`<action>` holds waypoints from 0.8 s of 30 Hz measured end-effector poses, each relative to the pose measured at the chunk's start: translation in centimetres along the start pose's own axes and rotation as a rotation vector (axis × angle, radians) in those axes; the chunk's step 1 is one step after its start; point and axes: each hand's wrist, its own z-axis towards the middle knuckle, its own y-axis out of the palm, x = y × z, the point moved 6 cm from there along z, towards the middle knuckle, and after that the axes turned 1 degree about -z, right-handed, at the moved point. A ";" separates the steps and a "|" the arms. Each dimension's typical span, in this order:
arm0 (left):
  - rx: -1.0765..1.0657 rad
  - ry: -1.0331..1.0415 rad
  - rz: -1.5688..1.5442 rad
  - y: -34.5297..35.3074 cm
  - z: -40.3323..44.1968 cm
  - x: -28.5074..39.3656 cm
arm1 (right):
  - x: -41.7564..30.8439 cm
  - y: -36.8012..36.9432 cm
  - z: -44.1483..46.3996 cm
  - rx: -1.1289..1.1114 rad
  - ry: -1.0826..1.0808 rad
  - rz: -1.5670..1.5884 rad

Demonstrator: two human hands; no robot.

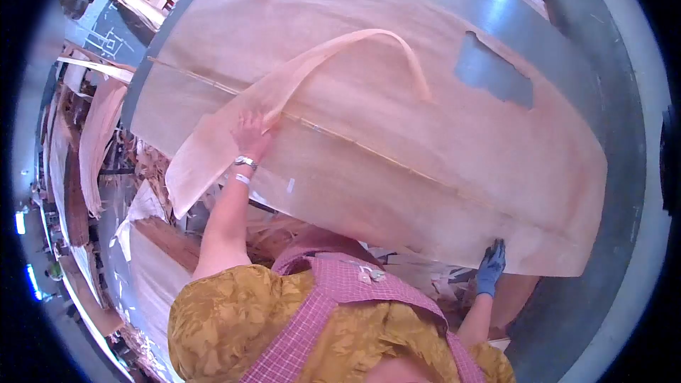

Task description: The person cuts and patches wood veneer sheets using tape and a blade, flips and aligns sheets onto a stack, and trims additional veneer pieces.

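A large, thin pale-brown sheet (397,120) lies over a grey metal surface, with a ragged hole near its upper right. Across the sheet runs a narrow yellowish line (340,136). My left hand (252,135), bare and with a watch at the wrist, is closed on a long, curling strip (301,71) of the same thin material. One end of this strip arches over the sheet; the other hangs past its near left edge. My right hand (491,264), in a blue-grey glove with dark fingertips, rests at the sheet's near right edge with its fingers stretched out.
Torn strips and scraps (103,135) are heaped along the left side. More scraps (433,276) lie below the sheet's near edge, close to my body. The grey metal surface (610,99) curves round the right side, with a raised rim beyond it.
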 end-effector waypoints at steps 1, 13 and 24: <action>-0.053 -0.021 -0.036 0.0 0.9 -0.9 | -0.1 -0.4 0.2 0.002 0.001 0.047; 0.434 0.746 -0.300 -4.3 -3.6 31.7 | -14.1 -11.7 7.0 0.364 -0.079 0.353; -0.213 1.085 -0.404 2.8 -20.1 47.2 | -10.0 -4.6 25.5 -0.326 -0.494 0.148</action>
